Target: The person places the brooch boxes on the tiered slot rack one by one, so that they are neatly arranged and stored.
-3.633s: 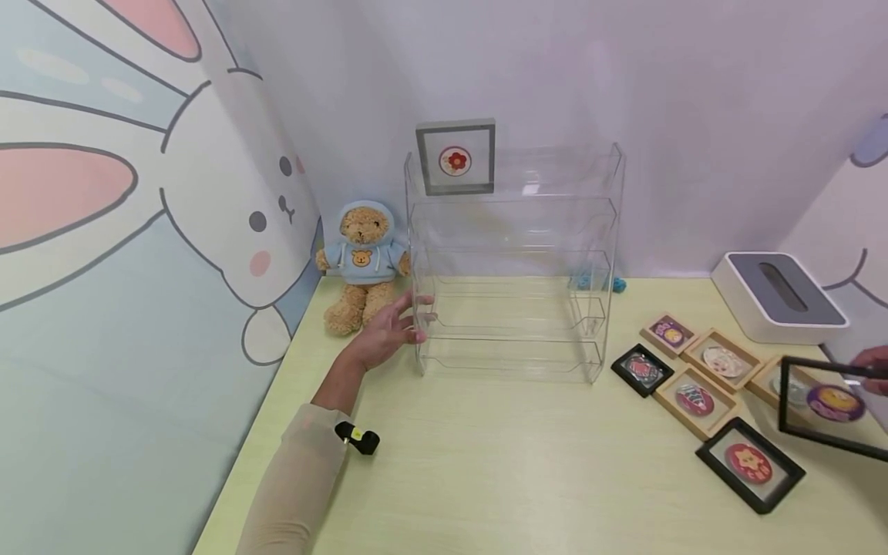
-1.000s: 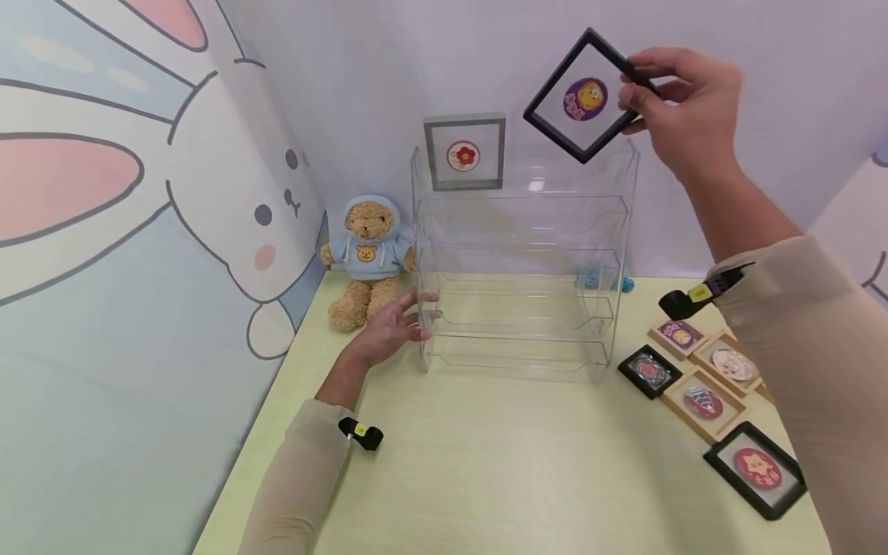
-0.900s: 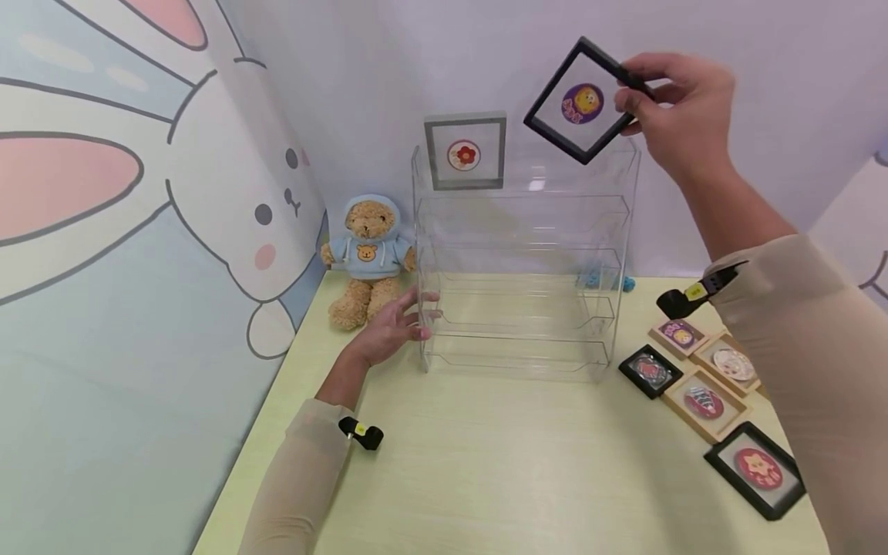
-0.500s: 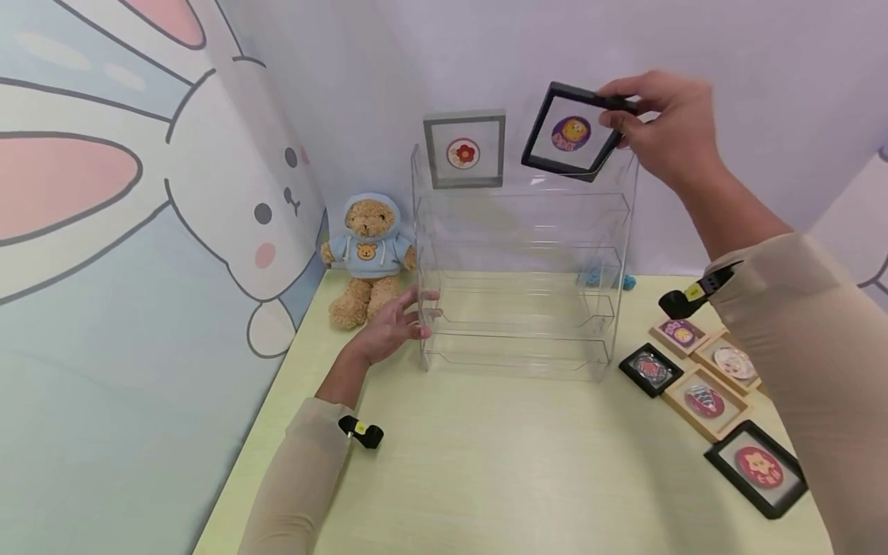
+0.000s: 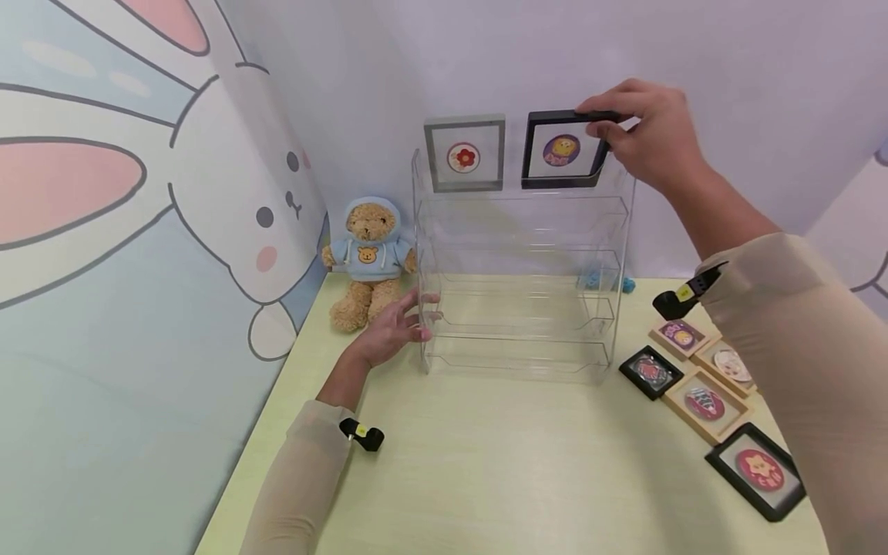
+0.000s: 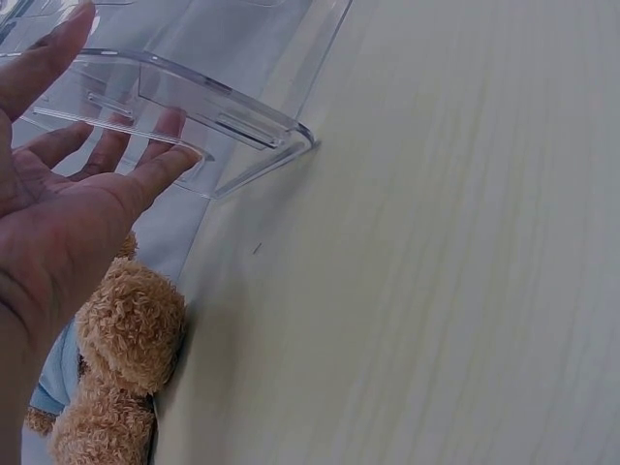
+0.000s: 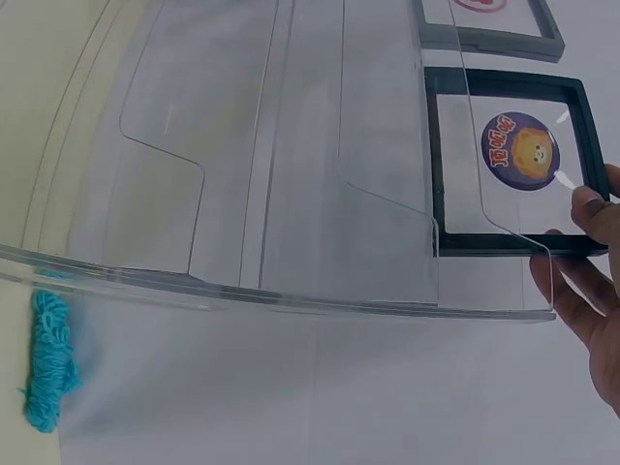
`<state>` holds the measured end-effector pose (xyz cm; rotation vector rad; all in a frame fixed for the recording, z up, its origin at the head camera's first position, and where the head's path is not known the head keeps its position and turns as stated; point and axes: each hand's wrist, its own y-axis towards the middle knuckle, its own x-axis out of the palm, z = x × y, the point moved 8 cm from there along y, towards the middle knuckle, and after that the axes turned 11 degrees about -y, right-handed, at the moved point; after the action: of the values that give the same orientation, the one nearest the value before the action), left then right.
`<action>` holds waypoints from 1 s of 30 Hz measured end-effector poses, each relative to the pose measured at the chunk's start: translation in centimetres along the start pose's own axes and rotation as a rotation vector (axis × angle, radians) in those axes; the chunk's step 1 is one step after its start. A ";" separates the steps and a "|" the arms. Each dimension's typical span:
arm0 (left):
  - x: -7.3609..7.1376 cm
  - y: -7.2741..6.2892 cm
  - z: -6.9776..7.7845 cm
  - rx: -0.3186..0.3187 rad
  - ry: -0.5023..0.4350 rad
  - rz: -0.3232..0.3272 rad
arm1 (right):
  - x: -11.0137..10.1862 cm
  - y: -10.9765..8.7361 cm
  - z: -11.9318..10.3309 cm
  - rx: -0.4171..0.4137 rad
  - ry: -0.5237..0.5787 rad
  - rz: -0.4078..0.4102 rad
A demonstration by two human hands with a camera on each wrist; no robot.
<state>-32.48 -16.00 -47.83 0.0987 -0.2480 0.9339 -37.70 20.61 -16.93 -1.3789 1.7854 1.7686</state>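
Observation:
In the head view, my right hand (image 5: 648, 131) pinches a black square display frame (image 5: 595, 183) with a purple round badge by its upper right corner. The frame stands upright in the top tier of a clear acrylic rack (image 5: 520, 339), behind its front lip. To its left, a grey frame (image 5: 465, 185) with a red-flower badge stands in the same tier, a gap between them. My left hand (image 5: 388, 331) rests against the rack's left side near the bottom. In the left wrist view its fingers (image 6: 145, 179) are outstretched along the clear side panel.
A teddy bear (image 5: 368, 239) in a blue hoodie sits left of the rack. Several wooden and black frames, among them a black one with a star badge (image 5: 759, 469), lie flat at the right. Blue yarn (image 7: 48, 358) lies behind the rack. Walls stand behind and at left.
My right hand has brought the black frame from the right up to the rack, lowered it and turned it from a diamond tilt to level in the top tier. The left hand stays put.

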 end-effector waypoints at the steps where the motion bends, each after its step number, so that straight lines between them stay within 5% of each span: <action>1: 0.0 0.0 0.0 -0.002 0.000 -0.001 | 0.0 0.0 0.1 0.001 0.006 -0.005; 16: -0.2 0.1 -0.1 0.012 0.003 0.000 | -0.3 -0.9 1.9 0.076 0.020 -0.117; 23: -0.5 0.1 -0.1 0.014 0.004 0.010 | -1.9 -2.8 4.8 0.121 0.021 -0.073; 30: -0.5 -0.1 0.0 0.012 -0.006 0.003 | -2.6 -5.7 8.4 0.150 -0.031 -0.129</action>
<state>-32.74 -16.44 -47.92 0.1126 -0.2478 0.9384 -35.52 30.24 -20.38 -1.3659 1.7328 1.5487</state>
